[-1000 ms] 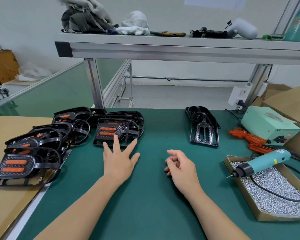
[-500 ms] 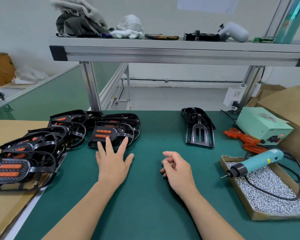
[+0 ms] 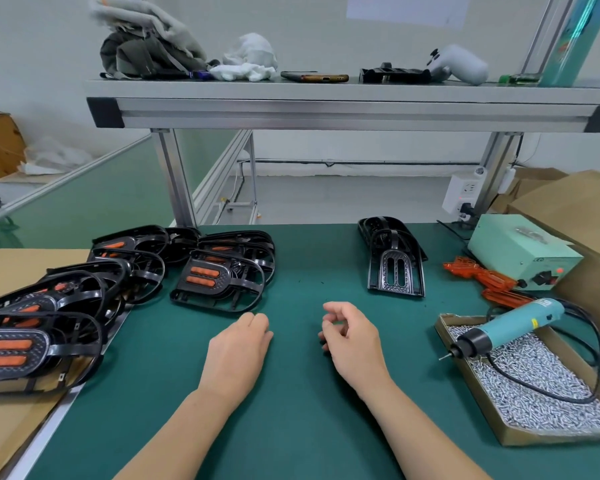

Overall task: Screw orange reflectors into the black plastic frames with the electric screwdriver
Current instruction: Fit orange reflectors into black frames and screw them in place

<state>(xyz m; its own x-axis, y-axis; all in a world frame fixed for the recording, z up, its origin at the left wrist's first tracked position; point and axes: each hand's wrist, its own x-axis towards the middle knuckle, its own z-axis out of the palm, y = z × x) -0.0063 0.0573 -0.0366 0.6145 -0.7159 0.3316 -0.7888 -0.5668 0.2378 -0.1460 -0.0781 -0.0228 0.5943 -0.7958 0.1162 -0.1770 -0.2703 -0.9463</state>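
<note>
Both my hands rest on the green mat near its middle, holding nothing. My left hand [image 3: 238, 351] has its fingers curled under, just short of a black frame with two orange reflectors [image 3: 219, 275]. My right hand [image 3: 352, 341] lies loosely curled. More frames fitted with reflectors [image 3: 32, 348] are stacked at the left. Black frames with empty slots [image 3: 395, 268] lie at the back right. Loose orange reflectors [image 3: 482, 278] sit further right. The teal electric screwdriver [image 3: 510, 327] lies across a cardboard tray [image 3: 551, 436] of screws.
A pale green power box [image 3: 523, 251] stands at the back right, with cardboard boxes [image 3: 568, 202] beyond it. A metal shelf [image 3: 326, 109] carrying cloths, a phone and other items spans overhead. A cardboard sheet [image 3: 21, 265] lies under the left stacks.
My left hand has pulled back off the nearest fitted frame and curled its spread fingers in. My right hand has hardly moved.
</note>
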